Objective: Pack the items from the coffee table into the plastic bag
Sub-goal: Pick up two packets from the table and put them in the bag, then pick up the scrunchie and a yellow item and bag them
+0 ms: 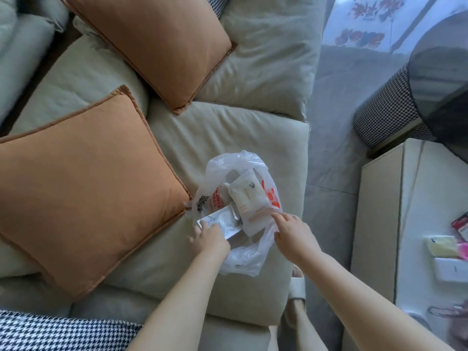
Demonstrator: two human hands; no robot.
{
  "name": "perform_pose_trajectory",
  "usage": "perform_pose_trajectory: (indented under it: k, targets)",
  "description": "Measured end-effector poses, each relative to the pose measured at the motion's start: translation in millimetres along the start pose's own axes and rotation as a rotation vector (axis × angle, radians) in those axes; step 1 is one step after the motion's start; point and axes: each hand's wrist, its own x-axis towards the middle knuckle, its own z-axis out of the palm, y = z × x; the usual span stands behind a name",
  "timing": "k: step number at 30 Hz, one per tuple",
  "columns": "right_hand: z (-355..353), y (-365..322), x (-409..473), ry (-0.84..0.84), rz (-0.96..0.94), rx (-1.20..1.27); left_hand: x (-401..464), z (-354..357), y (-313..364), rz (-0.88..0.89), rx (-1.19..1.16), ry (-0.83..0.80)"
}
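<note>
**Sliding a stiff box into a limp bag**

Left of the plastic bag (243, 198), the left hand (211, 235) is curling its grip around the light, rigid silver box (220, 221). Right of the bag, the right hand (293, 231) is pinching the slippery film, best taken at the rim.

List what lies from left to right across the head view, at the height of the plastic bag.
Orange cushion → silver box held by the left hand → plastic bag → right hand → coffee table → yellow packet.
</note>
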Motion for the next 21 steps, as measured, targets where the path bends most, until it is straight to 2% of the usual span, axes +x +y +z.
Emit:
perform_pose_trajectory:
  k: [3,6,11,21]
  targets:
    - [0.4,16.6,-17.9,0.033,0.049,0.018,-19.6,-4.3,23.7,0.207,0.075,0.116]
    - [-1.7,33.1,-37.4,0.04,0.116,0.055,-42.9,-4.2,62.6,0.336,0.101,0.106]
    - [-4.6,71.6,-76.4,0.07,0.239,0.048,-83.7,10.7,122.8,0.427,0.085,0.022]
    - [35.1,178.7,-193.2,0.151,0.413,0.17,-182.4,91.5,194.3,0.598,0.271,0.034]
